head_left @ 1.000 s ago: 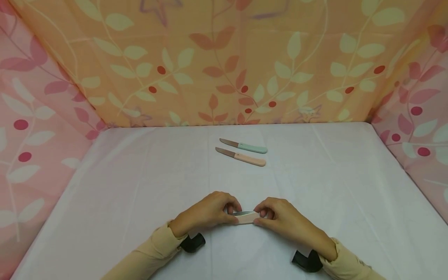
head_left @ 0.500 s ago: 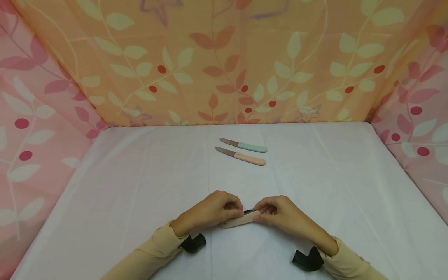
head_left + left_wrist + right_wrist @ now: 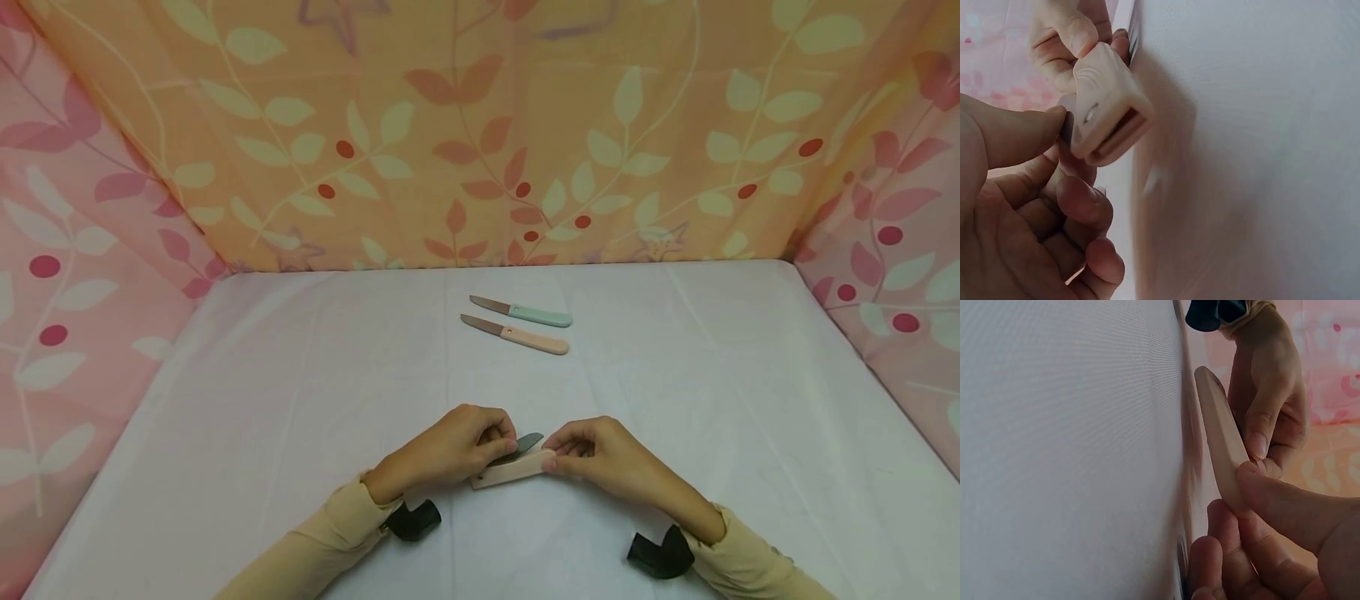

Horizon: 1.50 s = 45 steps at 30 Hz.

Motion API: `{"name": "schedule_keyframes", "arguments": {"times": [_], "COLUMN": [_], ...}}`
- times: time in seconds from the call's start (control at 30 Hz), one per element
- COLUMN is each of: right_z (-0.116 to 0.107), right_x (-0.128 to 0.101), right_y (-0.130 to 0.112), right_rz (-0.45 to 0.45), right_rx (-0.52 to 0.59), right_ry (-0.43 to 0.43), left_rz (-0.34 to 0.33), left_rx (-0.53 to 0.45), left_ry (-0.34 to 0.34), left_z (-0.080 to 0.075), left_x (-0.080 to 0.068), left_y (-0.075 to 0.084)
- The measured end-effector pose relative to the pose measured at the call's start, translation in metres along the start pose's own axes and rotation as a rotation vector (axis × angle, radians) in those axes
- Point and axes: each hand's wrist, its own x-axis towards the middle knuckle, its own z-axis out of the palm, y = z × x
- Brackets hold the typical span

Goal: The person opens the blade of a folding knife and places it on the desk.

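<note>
Between the two hands, low over the near part of the table, is a folding knife [image 3: 513, 471] with a pale beige handle. Its dark grey blade [image 3: 529, 442] stands partly out of the handle at an angle. My left hand [image 3: 467, 443] pinches the blade between thumb and fingers, while my right hand [image 3: 606, 460] grips one end of the handle. The left wrist view shows the handle's slotted pivot end [image 3: 1116, 128] with a rivet. In the right wrist view the handle's smooth back [image 3: 1225, 444] faces the camera, and most of the blade is hidden.
Farther back on the white-covered table [image 3: 300, 400] lie two unfolded knives, one with a mint handle [image 3: 540, 316] and one with a beige handle [image 3: 535, 340]. Patterned cloth walls [image 3: 525, 142] enclose the table at the back and sides. Black wrist mounts [image 3: 415, 521] sit on both arms.
The blade has swung up out of the handle, pinched by the left hand. The handle has tilted, its pivot end now lower left. The right hand keeps its grip; the two other knives stay put.
</note>
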Motion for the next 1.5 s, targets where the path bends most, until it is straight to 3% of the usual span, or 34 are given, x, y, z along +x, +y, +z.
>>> {"name": "schedule_keyframes", "arguments": {"times": [0.17, 0.5, 0.83, 1.1, 1.3, 1.5], "right_z": [-0.0017, -0.0072, -0.0065, -0.0023, 0.0007, 0.0012], "right_x": [0.0004, 0.0009, 0.0007, -0.0021, -0.0044, -0.0026], "right_y": [0.0002, 0.0013, 0.0012, -0.0018, -0.0022, -0.002], "right_rz": [0.001, 0.026, 0.021, -0.016, -0.089, -0.057], "right_rx": [-0.001, 0.003, 0.006, 0.002, -0.001, -0.036], "right_ry": [0.0, 0.022, 0.043, 0.019, 0.02, 0.022], "left_rz": [0.005, 0.001, -0.032, 0.006, 0.014, 0.024], "left_rx": [0.004, 0.039, -0.044, -0.038, -0.097, -0.12], "left_ry": [0.013, 0.113, 0.099, 0.099, 0.08, 0.068], "left_z": [-0.0009, -0.0062, -0.0093, -0.0086, -0.0082, -0.009], "left_x": [-0.0001, 0.0016, 0.0019, 0.0035, 0.002, 0.0016], "left_y": [-0.0002, -0.0042, -0.0031, -0.0033, 0.0005, 0.0014]}}
